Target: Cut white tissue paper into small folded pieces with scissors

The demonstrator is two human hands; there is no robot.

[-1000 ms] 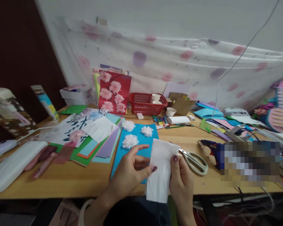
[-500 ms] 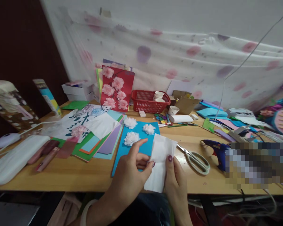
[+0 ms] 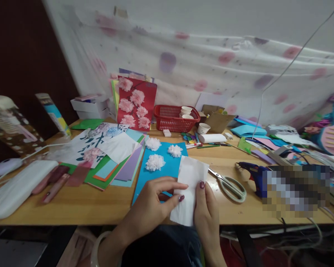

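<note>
Both hands pinch one white tissue sheet (image 3: 189,189) above the table's near edge: the left hand (image 3: 151,207) grips its left side between thumb and fingers, the right hand (image 3: 206,213) clamps its right side. Just behind lies one blue card (image 3: 167,168) bearing three white paper flowers (image 3: 155,162). One pair of scissors (image 3: 229,184) rests just right, one glue gun (image 3: 252,174) beyond, on the wooden table (image 3: 100,207).
</note>
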